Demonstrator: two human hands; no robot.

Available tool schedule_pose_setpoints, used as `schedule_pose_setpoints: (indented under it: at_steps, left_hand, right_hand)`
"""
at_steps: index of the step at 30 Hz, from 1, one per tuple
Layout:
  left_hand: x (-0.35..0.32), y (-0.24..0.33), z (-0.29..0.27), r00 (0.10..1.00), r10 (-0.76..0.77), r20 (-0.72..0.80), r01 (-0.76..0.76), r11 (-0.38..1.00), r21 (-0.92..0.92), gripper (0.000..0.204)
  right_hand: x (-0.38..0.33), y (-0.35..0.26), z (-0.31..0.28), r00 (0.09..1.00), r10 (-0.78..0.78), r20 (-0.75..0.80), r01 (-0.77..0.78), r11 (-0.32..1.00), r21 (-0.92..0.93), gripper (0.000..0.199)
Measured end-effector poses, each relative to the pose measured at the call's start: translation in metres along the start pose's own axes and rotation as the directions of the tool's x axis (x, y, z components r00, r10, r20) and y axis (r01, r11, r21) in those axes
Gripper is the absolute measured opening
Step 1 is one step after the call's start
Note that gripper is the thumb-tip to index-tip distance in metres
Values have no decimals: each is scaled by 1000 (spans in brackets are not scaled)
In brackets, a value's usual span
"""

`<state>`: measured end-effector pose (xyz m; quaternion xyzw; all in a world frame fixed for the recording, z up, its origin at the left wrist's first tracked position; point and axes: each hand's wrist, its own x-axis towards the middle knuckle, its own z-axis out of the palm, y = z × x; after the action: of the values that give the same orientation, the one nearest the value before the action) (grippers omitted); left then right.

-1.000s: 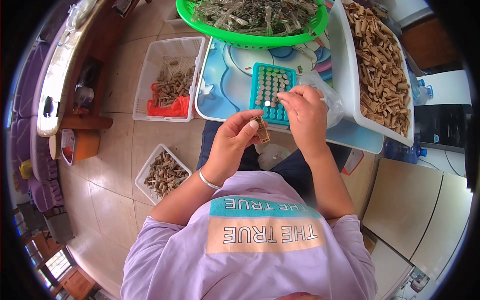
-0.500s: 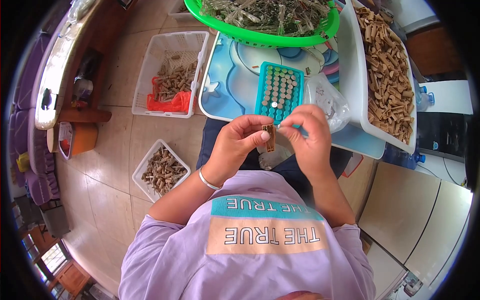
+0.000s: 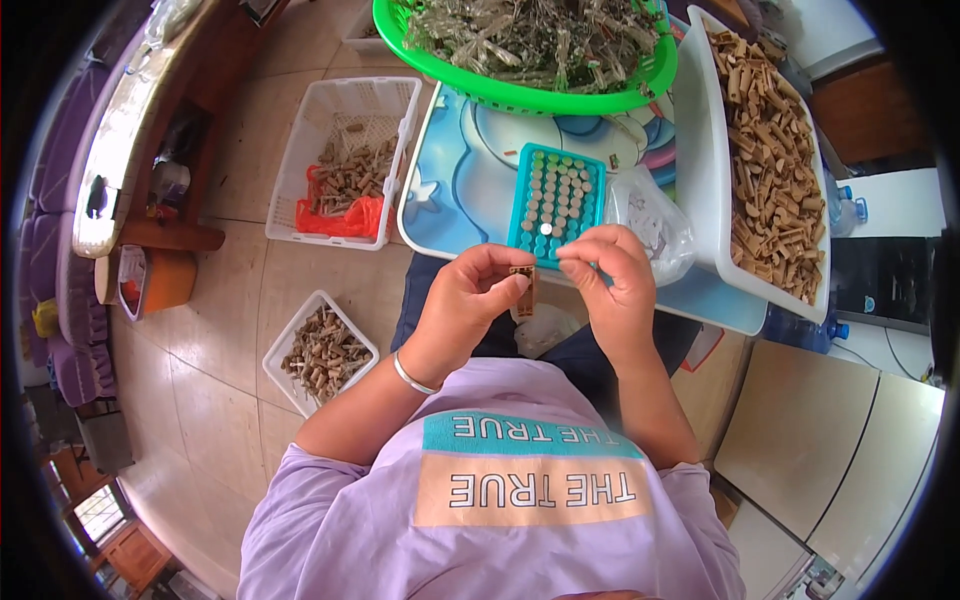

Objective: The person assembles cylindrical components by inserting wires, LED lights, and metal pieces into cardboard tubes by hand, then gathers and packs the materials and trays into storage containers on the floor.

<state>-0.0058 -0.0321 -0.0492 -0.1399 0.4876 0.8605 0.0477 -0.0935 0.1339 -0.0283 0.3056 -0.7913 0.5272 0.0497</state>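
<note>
My left hand (image 3: 462, 300) is closed, thumb and fingers pinching a small, narrow brown casing piece (image 3: 524, 300) with a hollowed face. To its right, my right hand (image 3: 615, 280) has thumb and forefinger pressed together; whatever lies between their tips is too small to make out. The two hands are a little apart, above my lap. Just beyond them on the table lies a teal tray (image 3: 598, 195) with rows of small round discs (image 3: 550, 190), mostly dull, one bright silver. Beside the tray is a clear plastic bag (image 3: 655, 235) with small contents.
A green basket (image 3: 490, 98) of clear, tangled pieces stands at the table's far side. On the right, a white bin (image 3: 706, 140) holds many brown casing pieces (image 3: 770, 170). Floor left: a white crate (image 3: 283, 185) with a red bag (image 3: 345, 222), and a smaller white container (image 3: 285, 345) of brown parts.
Both hands have drawn slightly nearer to me. The right fingertips have parted from the brown piece; the left hand still grips it, now tilted more upright.
</note>
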Motion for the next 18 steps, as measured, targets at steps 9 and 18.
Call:
schedule_pose_setpoints:
  at_steps: [9, 18]
  left_hand:
    - [2, 4, -7, 998, -59, -29, 56, 995, -85, 23]
    - [1, -1, -12, 997, -81, -20, 79, 994, -69, 24]
  right_hand:
    - [24, 10, 14, 994, -86, 71, 109, 879, -465, 17]
    - [26, 4, 15, 982, -168, 89, 190, 874, -447, 14]
